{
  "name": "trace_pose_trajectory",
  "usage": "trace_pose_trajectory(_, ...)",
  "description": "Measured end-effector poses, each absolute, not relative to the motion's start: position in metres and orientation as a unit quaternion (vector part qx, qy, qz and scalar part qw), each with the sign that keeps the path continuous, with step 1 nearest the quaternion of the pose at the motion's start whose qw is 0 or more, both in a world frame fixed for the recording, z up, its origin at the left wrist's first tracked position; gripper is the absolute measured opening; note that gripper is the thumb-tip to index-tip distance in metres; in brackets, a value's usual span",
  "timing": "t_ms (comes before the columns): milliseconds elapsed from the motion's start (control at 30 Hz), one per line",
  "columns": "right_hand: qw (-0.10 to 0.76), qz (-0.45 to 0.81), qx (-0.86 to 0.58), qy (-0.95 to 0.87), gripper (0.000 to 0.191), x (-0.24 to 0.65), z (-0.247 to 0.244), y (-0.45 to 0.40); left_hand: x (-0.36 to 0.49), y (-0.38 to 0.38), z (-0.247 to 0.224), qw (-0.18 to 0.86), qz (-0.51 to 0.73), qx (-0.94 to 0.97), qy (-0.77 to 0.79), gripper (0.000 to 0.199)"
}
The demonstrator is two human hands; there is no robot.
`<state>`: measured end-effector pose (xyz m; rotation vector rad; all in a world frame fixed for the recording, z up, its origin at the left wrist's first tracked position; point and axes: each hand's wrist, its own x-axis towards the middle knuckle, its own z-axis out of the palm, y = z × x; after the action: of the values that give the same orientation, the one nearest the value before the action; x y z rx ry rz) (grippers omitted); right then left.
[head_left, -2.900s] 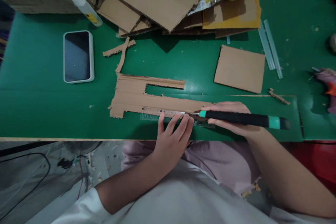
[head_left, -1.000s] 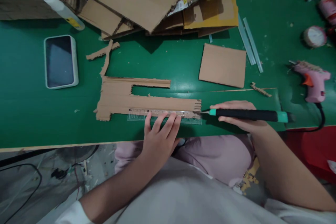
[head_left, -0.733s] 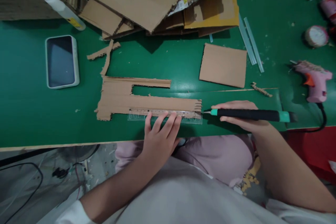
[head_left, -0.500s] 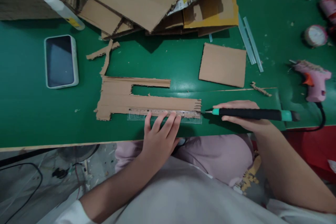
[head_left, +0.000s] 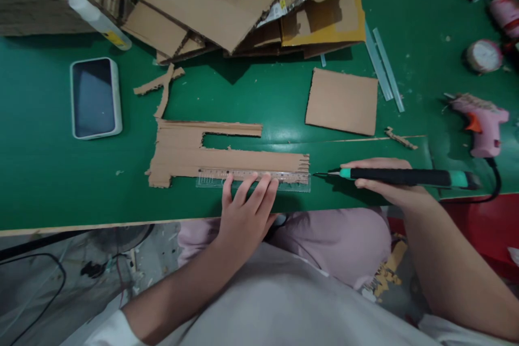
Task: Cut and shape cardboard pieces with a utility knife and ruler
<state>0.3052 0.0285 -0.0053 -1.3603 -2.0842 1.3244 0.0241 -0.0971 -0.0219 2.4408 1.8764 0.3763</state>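
Green surface (head_left: 48, 173): in the head view it is seen from above, and 12 o'clock is taken as the top.
Left hand (head_left: 246, 216): its fingers are kept apart from each other, and by them the clear ruler (head_left: 208, 177) is held down, at 12 o'clock from the palm.
Right hand (head_left: 391, 191): it is closed around the black tool (head_left: 405, 176).
Tool tip (head_left: 330, 174): it is pointed to 9 o'clock, just beside the ruler's 3 o'clock end; whether the surface is touched, it cannot be told.
Cardboard piece (head_left: 178, 143): it is laid at 11 o'clock from the left hand; its longer arm is partly covered by the ruler, and short slits are seen at the 3 o'clock end.
Cardboard rectangle (head_left: 343, 101): it is placed at 11 o'clock from the right hand.
Pink glue gun (head_left: 484, 121): it is found at 2 o'clock from the right hand.
Phone (head_left: 95, 97): it is placed at 10 o'clock from the left hand.
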Motion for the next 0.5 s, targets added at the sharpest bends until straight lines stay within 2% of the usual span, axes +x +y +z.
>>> trace_pose_trajectory(133, 0.217, 0.451, -0.515, -0.696, 0.020, 0.310, -0.015, 0.024, 0.023, -0.100, -0.028, 0.015, 0.137, 0.789, 0.599, 0.046)
trace_pose_trajectory(300, 0.271, 0.472, -0.522, -0.656, 0.020, 0.308, -0.019, 0.022, 0.018, -0.107, -0.036, 0.003, 0.217, 0.788, 0.576, 0.031)
trace_pose_trajectory(500, 0.277, 0.466, -0.515, -0.664, 0.019, 0.307, -0.019, 0.021, 0.016, -0.108, -0.036, 0.000, 0.260, 0.782, 0.566, 0.023)
